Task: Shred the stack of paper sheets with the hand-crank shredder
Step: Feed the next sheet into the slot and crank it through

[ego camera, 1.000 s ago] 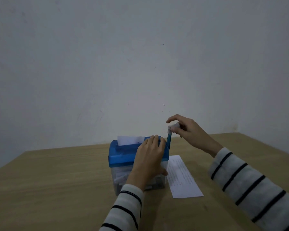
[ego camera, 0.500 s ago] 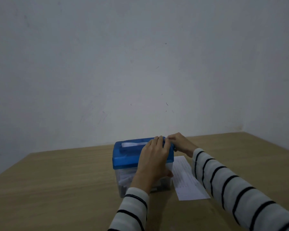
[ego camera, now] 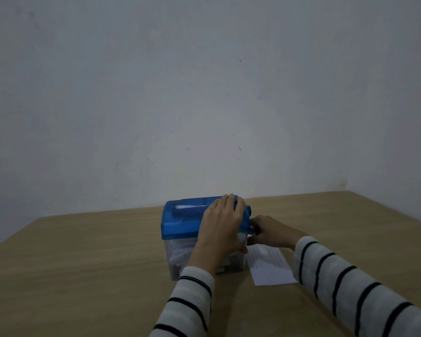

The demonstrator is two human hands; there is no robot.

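Half a turn: in the last second my right hand (ego camera: 269,231) has swung the crank from its top down to the bottom, beside the shredder (ego camera: 192,222); fingers closed round the handle
Sheet: only a sliver shows in the slot now; nearly eaten
Left hand (ego camera: 223,224): draped over the blue lid, fingers relaxed, steadying it
Paper (ego camera: 271,268): on the table against the shredder's right side; probably next to feed

Printed lines on paper sheet (ego camera: 270,267), too small to read.
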